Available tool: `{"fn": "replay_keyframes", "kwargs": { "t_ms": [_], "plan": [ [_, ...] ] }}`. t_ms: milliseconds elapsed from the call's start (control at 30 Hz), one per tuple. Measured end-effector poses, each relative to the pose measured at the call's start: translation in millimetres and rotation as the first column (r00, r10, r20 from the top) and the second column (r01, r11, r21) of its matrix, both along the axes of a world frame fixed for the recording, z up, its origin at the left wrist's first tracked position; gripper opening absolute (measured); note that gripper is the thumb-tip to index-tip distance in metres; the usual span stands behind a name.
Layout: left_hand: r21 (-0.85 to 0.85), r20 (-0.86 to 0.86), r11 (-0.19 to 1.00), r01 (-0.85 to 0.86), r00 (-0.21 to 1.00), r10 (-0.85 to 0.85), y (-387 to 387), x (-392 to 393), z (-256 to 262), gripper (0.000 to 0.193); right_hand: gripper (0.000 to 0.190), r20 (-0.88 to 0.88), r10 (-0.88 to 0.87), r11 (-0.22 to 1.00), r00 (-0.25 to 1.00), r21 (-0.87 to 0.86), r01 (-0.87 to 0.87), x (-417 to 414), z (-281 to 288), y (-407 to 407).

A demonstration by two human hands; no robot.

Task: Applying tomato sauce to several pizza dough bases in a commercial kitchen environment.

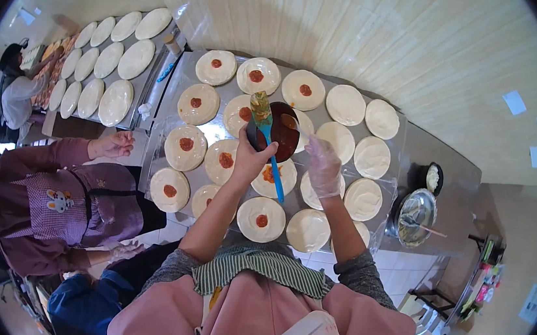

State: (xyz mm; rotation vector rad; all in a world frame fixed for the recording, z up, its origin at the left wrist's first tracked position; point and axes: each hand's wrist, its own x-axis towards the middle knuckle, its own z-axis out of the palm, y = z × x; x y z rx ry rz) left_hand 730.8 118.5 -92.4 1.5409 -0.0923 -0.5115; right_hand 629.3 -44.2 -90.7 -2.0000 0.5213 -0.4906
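My left hand (pixel 251 154) is bare and closed on a dark bowl (pixel 262 140) of red sauce (pixel 285 142), with a blue-handled spatula (pixel 275 180) pinned along it; the spatula's smeared blade points away from me. My right hand (pixel 323 167), in a clear plastic glove, grips a spoon (pixel 289 121) whose bowl is over the sauce. Below lie rows of round dough discs (pixel 346 104) coated with a pale, creamy layer. Those at the left and middle carry a dab of red sauce (pixel 225 160) at the centre; those at the right have none in view. My arms hide parts of some discs.
At the right stand a metal bowl (pixel 418 217) with a utensil and a dark bowl of white food (pixel 433 180). A second table (pixel 139 114) at the upper left bears more discs. A person in a purple checked apron (pixel 61 199) stands close at the left; another person works farther back.
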Motion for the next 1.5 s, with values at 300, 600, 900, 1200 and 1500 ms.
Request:
{"fn": "replay_keyframes", "kwargs": {
  "t_ms": [300, 600, 900, 1200, 1500],
  "plan": [
    [0.019, 0.183, 0.996, 0.084, 0.979, -0.086, 6.6, -20.2, 14.8, 0.076, 0.021, 0.125, -0.175, 0.867, 0.976, 0.490, 0.093, -41.8, -41.3, 38.7],
    [-0.097, -0.057, 0.992, 0.084, 0.994, -0.090, 20.2, -38.0, 6.6, 0.064, 0.028, 0.066, -0.321, 0.504, 0.945, 0.857, 0.111, -73.9, -13.4, 43.1],
    [-0.120, -0.186, 0.990, 0.078, 0.977, -0.099, -2.0, -34.1, -3.5, 0.057, 0.029, 0.056, -0.277, 0.591, 0.959, 0.797, 0.124, -69.8, -26.2, 14.0],
    [-0.128, -0.311, 0.992, -0.022, 0.950, -0.019, -42.8, -5.8, -12.8, 0.055, 0.027, 0.016, -0.296, 0.618, 0.955, 0.765, 0.179, -24.6, -26.0, -70.3],
    [-0.184, -0.333, 0.983, 0.026, 0.939, -0.088, -40.8, 3.9, -16.5, 0.076, 0.035, 0.057, -0.287, 0.856, 0.956, 0.464, 0.229, -7.4, -66.4, -171.3]
  ]
}}
